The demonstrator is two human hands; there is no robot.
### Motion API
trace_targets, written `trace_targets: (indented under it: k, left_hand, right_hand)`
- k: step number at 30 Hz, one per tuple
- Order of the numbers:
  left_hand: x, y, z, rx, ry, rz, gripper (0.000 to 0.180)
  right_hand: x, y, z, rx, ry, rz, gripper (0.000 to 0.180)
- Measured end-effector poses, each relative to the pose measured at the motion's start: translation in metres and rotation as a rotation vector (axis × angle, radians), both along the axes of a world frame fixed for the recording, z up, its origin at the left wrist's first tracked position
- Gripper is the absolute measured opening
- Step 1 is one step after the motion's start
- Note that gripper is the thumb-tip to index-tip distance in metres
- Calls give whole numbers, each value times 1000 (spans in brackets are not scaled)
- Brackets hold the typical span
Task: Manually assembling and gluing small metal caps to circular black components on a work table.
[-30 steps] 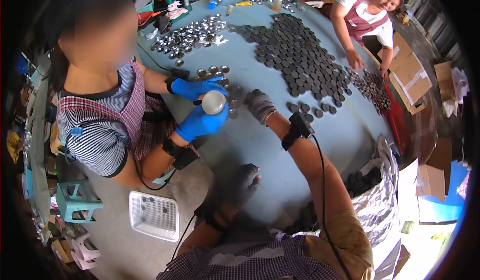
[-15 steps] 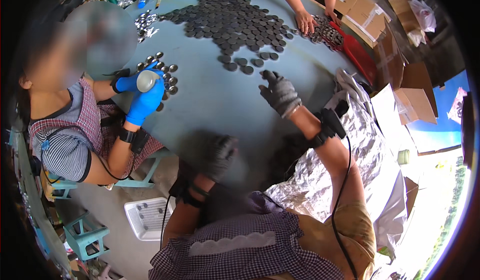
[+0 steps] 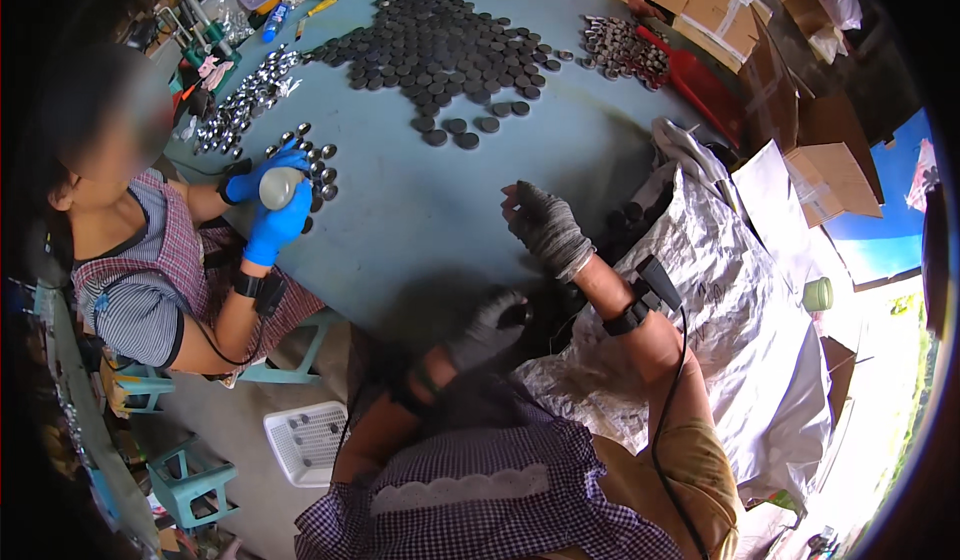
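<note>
Right hand (image 3: 546, 225), gloved, hovers open and empty above the table (image 3: 420, 220), near the sack (image 3: 740, 300). Left hand (image 3: 490, 325) at the table edge; grip indeterminate. Discs (image 3: 440, 45) lie well beyond

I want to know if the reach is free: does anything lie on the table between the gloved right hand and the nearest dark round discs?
Nothing visible: only bare blue table separates the right hand from the dark discs.

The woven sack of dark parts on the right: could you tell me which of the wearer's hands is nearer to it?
Left. The left hand sits low by the sack opening at the table edge; the right hand is raised over the blue table, slightly further off.
</note>
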State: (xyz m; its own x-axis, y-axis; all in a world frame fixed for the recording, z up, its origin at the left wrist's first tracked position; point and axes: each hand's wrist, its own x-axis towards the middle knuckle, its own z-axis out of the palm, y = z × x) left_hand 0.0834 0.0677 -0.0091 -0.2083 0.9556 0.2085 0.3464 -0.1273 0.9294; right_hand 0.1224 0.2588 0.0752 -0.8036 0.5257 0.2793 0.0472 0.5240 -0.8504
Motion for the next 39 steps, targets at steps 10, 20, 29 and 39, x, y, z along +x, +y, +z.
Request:
trace_targets:
  k: [10, 20, 29, 39]
  left_hand:
    - [-43, -30, 58, 214, -1013, 2, 40]
    - [-38, -30, 58, 184, -307, 495, 45]
    - [-44, -28, 64, 182, -125, 590, 38]
    - [-64, -27, 48, 263, 76, 579, 42]
  right_hand:
    - [-6, -12, -9, -524, 9, 163, 22]
    - [-7, -38, 7, -1291, -211, 278, 31]
    - [-2, -31, -4, -916, -429, 411, 39]
    - [-14, -50, -35, -927, -30, 571, 28]
